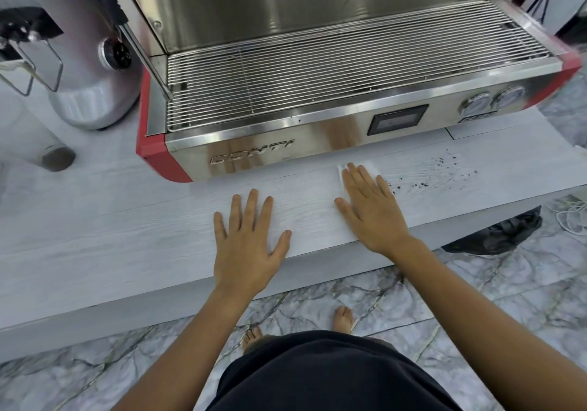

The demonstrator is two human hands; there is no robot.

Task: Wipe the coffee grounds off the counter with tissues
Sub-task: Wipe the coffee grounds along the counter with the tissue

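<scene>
Tissue (365, 169), thin and limp, lies flat on the white counter (95, 236) under the right hand (370, 207), whose fingers are straight and press it down; it will likely bunch or tear, so a broad flat palm suits it. Coffee grounds (422, 184) are scattered just to its right. The left hand (246, 245) rests flat, holding nothing. An espresso machine (317, 93) stands close behind, a grinder (79, 61) further left.
</scene>
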